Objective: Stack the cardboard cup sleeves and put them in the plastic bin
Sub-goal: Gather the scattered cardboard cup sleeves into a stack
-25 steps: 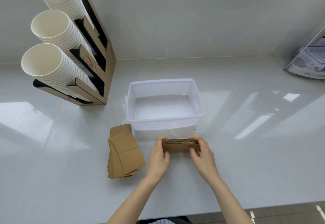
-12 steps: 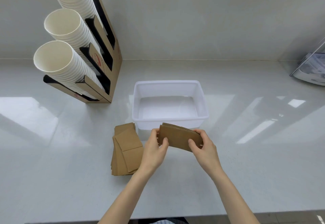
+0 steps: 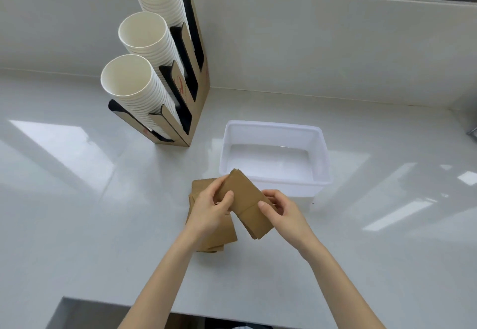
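Observation:
Both hands hold a flat brown stack of cardboard cup sleeves (image 3: 246, 201), tilted with one corner up. My left hand (image 3: 210, 206) grips its left side and my right hand (image 3: 280, 208) grips its right side. The stack hovers just in front of the near left corner of the white plastic bin (image 3: 324, 158), which holds nothing. Under my left hand a second pile of loose sleeves (image 3: 219, 238) lies on the white counter, partly hidden by the hand and forearm.
A cardboard dispenser (image 3: 191, 106) with three slanted rows of white paper cups (image 3: 134, 88) stands at the back left, against the wall. The counter's front edge (image 3: 180, 313) runs close below my forearms. A metal object's edge (image 3: 473, 132) shows at the far right.
The sleeve stack has turned from edge-on and level to a tilted, face-up pose and shifted left over the loose pile. The view has moved so everything sits further right.

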### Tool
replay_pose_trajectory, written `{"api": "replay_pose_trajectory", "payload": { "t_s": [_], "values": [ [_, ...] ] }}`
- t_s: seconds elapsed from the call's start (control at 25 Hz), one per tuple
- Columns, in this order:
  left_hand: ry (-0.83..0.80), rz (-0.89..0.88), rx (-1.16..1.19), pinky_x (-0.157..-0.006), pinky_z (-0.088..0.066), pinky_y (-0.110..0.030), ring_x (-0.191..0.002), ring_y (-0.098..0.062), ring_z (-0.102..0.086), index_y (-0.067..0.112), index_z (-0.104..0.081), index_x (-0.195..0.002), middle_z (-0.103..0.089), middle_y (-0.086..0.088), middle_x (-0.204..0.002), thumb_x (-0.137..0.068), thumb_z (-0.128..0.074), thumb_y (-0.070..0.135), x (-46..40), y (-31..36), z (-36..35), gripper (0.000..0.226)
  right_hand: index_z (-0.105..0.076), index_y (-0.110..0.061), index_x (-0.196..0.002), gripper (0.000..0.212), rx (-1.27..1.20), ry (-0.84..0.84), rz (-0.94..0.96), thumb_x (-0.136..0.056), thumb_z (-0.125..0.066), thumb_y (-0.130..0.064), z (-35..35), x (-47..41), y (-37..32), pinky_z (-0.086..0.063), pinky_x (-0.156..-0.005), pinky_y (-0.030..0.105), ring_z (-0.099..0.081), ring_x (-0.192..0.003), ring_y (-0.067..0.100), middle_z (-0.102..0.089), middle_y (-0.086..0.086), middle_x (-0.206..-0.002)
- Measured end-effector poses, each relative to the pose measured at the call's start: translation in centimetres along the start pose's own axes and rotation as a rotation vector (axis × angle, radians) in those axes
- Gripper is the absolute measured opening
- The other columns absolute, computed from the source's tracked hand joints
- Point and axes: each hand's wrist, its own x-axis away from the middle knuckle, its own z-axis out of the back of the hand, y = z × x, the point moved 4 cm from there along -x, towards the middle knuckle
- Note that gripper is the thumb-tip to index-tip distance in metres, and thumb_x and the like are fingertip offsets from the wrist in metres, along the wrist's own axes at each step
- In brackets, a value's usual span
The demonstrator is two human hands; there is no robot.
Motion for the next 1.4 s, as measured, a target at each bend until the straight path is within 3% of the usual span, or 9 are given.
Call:
{"api": "replay_pose_trajectory", "payload": {
  "t_s": [0.16,0.32,0.4,0.56,0.76,0.92,1.0,1.2,1.4],
  "values": [
    [0.129,0.038,-0.059,-0.083,-0.052,-0.034,-0.089,-0.019,-0.058,0.023,-0.054,-0.113,-0.06,0.002,-0.103,-0.086,-0.054,0.015,-0.2,-0.9,2.5,0.028,-0.053,-0.022,-0.11,0.021,0.054,-0.094,-0.029,-0.089,-0.053,-0.021,-2.5,-0.9,-1.1,-0.046,-0.062,0.012,-0.057,-0.08,0.004,-0.059,-0.007,-0.093],
    [0.207,0.1,-0.106,-0.069,-0.044,-0.017,-0.079,-0.007,-0.055,0.019,-0.056,-0.11,-0.061,0.0,-0.101,-0.085,-0.055,0.017,-0.2,-2.1,4.1,0.024,-0.052,-0.016,-0.113,0.027,0.092,-0.117,-0.094,-0.087,-0.053,-0.022,-4.7,-1.4,-1.2,-0.044,-0.062,0.018,-0.054,-0.077,0.008,-0.057,-0.004,-0.091],
    [0.227,0.117,-0.137,-0.07,-0.042,-0.019,-0.081,-0.009,-0.055,0.016,-0.056,-0.113,-0.062,-0.003,-0.108,-0.085,-0.056,0.017,-0.3,-2.5,4.6,0.028,-0.051,-0.016,-0.109,0.024,0.097,-0.123,-0.108,-0.087,-0.053,-0.022,-5.5,-1.5,-1.2,-0.044,-0.06,0.018,-0.052,-0.075,0.007,-0.055,-0.006,-0.087],
    [0.28,0.191,-0.159,-0.09,-0.038,-0.028,-0.108,-0.017,-0.048,0.013,-0.046,-0.125,-0.051,-0.005,-0.131,-0.083,-0.058,0.019,-0.1,-3.9,5.3,0.044,-0.048,-0.018,-0.099,0.015,0.087,-0.115,-0.139,-0.086,-0.055,-0.021,-6.2,-1.6,-0.6,-0.045,-0.057,0.019,-0.053,-0.072,0.006,-0.056,-0.003,-0.087],
    [0.159,0.386,-0.147,-0.105,-0.034,-0.04,-0.133,-0.023,-0.033,0.012,-0.029,-0.138,-0.034,-0.005,-0.147,-0.083,-0.059,0.03,0.5,-6.1,5.3,0.065,-0.049,-0.015,-0.102,0.02,0.139,-0.068,-0.173,-0.085,-0.056,-0.023,-6.7,-1.8,0.0,-0.047,-0.061,0.02,-0.056,-0.086,0.016,-0.057,0.002,-0.096],
    [0.119,0.394,-0.094,-0.097,-0.036,-0.033,-0.131,-0.024,-0.036,0.011,-0.034,-0.135,-0.039,-0.007,-0.144,-0.085,-0.056,0.028,0.6,-6.3,4.9,0.057,-0.052,-0.01,-0.109,0.029,0.239,-0.039,-0.145,-0.084,-0.056,-0.025,-6.9,-2.0,0.3,-0.045,-0.062,0.021,-0.055,-0.09,0.017,-0.059,0.007,-0.109],
    [0.101,0.4,-0.071,-0.089,-0.038,-0.03,-0.12,-0.022,-0.044,0.011,-0.038,-0.131,-0.045,-0.008,-0.139,-0.086,-0.055,0.027,0.5,-6.2,4.9,0.051,-0.051,-0.011,-0.115,0.035,0.282,-0.055,-0.143,-0.084,-0.056,-0.027,-6.9,-2.3,0.5,-0.046,-0.068,0.024,-0.055,-0.094,0.018,-0.056,0.009,-0.117],
    [0.056,0.449,-0.026,-0.085,-0.04,-0.03,-0.11,-0.02,-0.049,0.01,-0.045,-0.125,-0.052,-0.008,-0.129,-0.085,-0.056,0.028,0.2,-6.5,4.9,0.045,-0.035,-0.012,-0.137,0.056,0.119,-0.202,-0.286,-0.086,-0.055,-0.026,-7.3,-3.1,1.0,-0.047,-0.08,0.029,-0.054,-0.102,0.02,-0.053,0.009,-0.129],
    [0.051,0.469,0.062,-0.09,-0.045,-0.034,-0.113,-0.024,-0.053,0.01,-0.049,-0.121,-0.057,-0.01,-0.125,-0.084,-0.058,0.027,0.0,-6.8,4.9,0.042,-0.047,-0.01,-0.125,0.037,-0.084,-0.262,-0.329,-0.09,-0.048,-0.02,-8.5,-3.3,1.2,-0.048,-0.072,0.026,-0.058,-0.095,0.019,-0.061,0.003,-0.105]
  ]
}}
